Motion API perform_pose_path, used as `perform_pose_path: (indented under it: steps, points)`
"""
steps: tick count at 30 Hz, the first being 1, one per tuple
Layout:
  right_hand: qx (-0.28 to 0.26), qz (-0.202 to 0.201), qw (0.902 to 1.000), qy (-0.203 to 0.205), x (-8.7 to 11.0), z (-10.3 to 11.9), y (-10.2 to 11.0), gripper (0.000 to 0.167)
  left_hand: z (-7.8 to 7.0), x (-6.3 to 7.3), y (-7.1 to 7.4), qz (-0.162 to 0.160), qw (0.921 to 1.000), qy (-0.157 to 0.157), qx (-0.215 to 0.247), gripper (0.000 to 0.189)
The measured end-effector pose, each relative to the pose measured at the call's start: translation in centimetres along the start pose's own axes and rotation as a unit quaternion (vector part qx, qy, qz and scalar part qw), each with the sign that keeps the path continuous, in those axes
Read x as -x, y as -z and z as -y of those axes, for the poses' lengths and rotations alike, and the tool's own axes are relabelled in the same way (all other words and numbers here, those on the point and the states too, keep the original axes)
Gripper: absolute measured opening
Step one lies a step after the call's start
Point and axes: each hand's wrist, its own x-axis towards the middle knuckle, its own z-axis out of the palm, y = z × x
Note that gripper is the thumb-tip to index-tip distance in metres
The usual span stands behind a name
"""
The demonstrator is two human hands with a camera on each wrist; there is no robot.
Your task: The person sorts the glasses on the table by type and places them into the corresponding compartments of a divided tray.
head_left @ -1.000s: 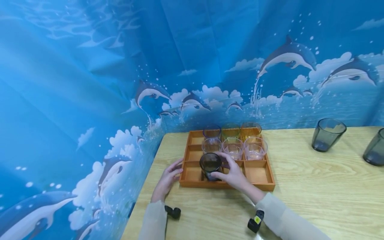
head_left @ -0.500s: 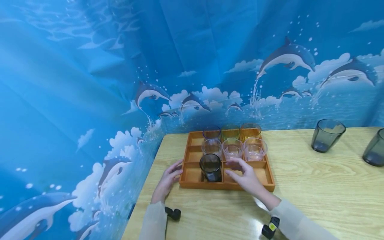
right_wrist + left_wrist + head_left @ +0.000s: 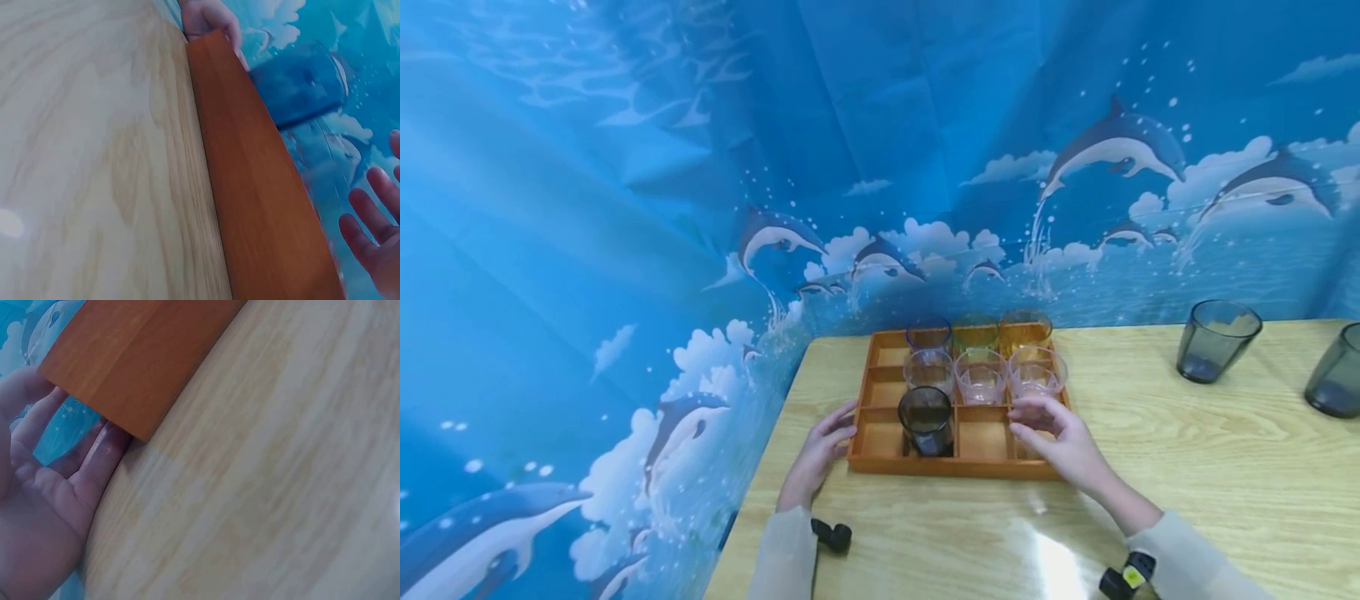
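A wooden compartment tray (image 3: 955, 469) lies on the table, holding several glasses. One dark grey glass (image 3: 927, 421) stands upright in its front row, nearer the left side. Against the tray's left end rests my left hand (image 3: 817, 454); in the left wrist view its fingers (image 3: 94, 450) touch the orange-brown wall (image 3: 140, 369). My right hand (image 3: 1066, 446) is over the tray's front right compartment, thumb and fingers spread with nothing between them. The right wrist view has the dark glass (image 3: 300, 84) behind the front wall, apart from the right hand's fingers (image 3: 369, 215).
Pinkish clear glasses (image 3: 981, 379) fill part of the middle row. Behind them are a blue-rimmed glass (image 3: 929, 333), a green one (image 3: 976, 332) and an amber one (image 3: 1026, 332). Two more dark glasses stand at right, one (image 3: 1217, 342) near the dolphin-printed backdrop (image 3: 880, 167).
My right hand has let go of the dark glass and moved right across the tray's front row. The glass stays in the tray. My left hand keeps its place.
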Motion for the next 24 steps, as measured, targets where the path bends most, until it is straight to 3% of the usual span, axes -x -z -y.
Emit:
perform_pose_path:
  steps: [4, 11, 24]
  points:
    - [0.006, -0.013, 0.9999, -0.007, 0.4, -1.6, 1.7, 0.033, 0.0, -0.1, 0.0, 0.004, 1.0000, -0.005, -0.003, 0.051]
    - [0.045, -0.036, 0.9974, -0.043, 1.5, -2.0, 4.2, 0.037, 1.0, -0.3, 0.4, -0.017, 0.9996, 0.001, -0.020, 0.050]
    - [0.082, -0.098, 0.9911, -0.037, 2.7, -4.0, 10.0, 0.037, 1.3, -0.5, 0.5, -0.014, 0.9998, -0.009, -0.014, 0.050]
